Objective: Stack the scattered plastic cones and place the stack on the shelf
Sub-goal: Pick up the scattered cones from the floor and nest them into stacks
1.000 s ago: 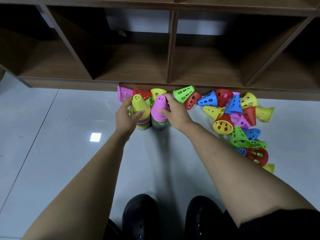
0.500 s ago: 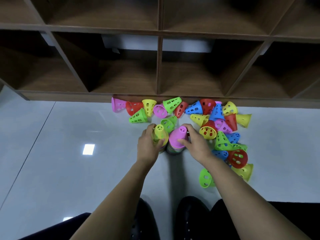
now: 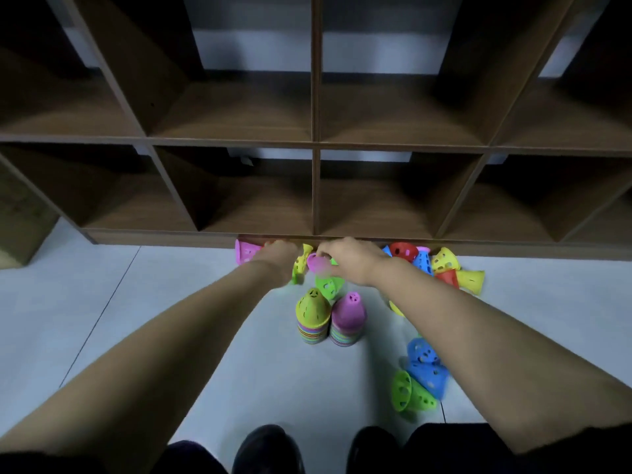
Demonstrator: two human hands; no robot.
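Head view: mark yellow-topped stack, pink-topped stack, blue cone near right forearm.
yellow-topped stack (image 3: 313,309), head view, side wall of top cone
pink-topped stack (image 3: 349,314), head view, side wall of top cone
blue cone (image 3: 427,369), head view, mid side wall

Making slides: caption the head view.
Two cone stacks stand upright; right hand grips a pink cone, left hand reaches beside it, at the shelf foot.
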